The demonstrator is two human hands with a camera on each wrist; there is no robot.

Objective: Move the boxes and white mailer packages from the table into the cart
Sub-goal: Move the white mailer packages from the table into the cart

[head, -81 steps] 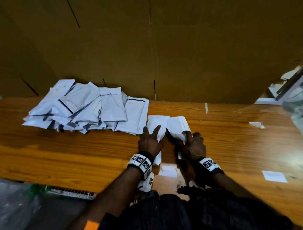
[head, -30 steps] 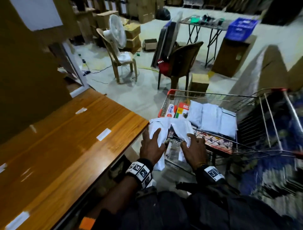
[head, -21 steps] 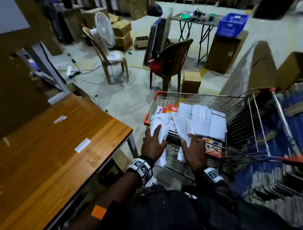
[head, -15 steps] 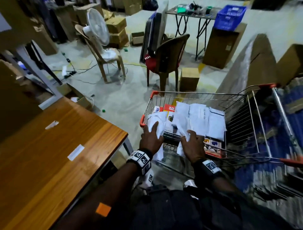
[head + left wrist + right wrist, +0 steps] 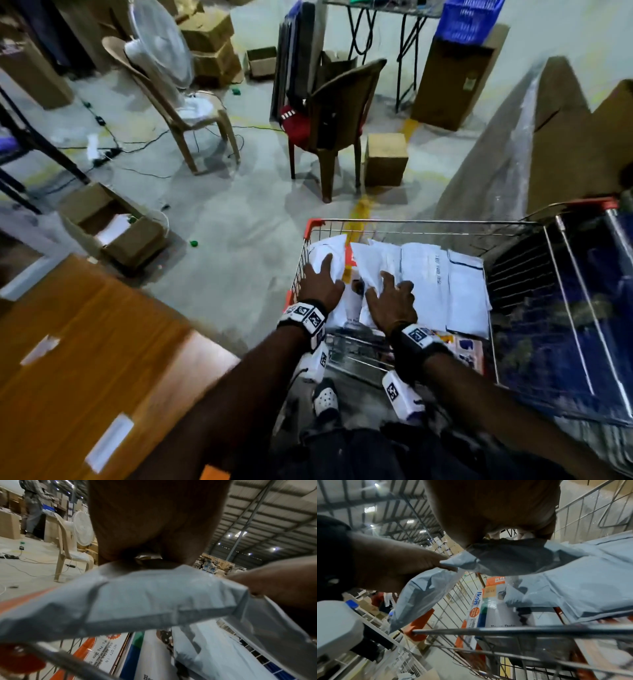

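Observation:
My left hand (image 5: 321,278) and right hand (image 5: 391,293) are side by side over the near left corner of the wire cart (image 5: 411,223). Each grips a white mailer from above. The left mailer (image 5: 328,253) droops past the cart's rim; in the left wrist view the left mailer (image 5: 145,599) hangs folded under my palm. The right mailer (image 5: 371,262) lies against several white mailers (image 5: 445,284) inside the basket; in the right wrist view the right mailer (image 5: 513,558) is bunched under my curled fingers. Printed boxes (image 5: 462,344) lie beneath the mailers. The wooden table (image 5: 85,342) is at lower left.
Two chairs (image 5: 329,113), a standing fan (image 5: 161,44), loose cables and several cardboard boxes (image 5: 385,157) stand on the concrete floor beyond the cart. An open carton (image 5: 116,229) sits past the table's corner. Plastic-wrapped stacks (image 5: 565,308) border the cart's right side.
I turned from the table's mailer pile to the cart, carrying one mailer in each hand. Over the last second both hands moved forward and down into the basket.

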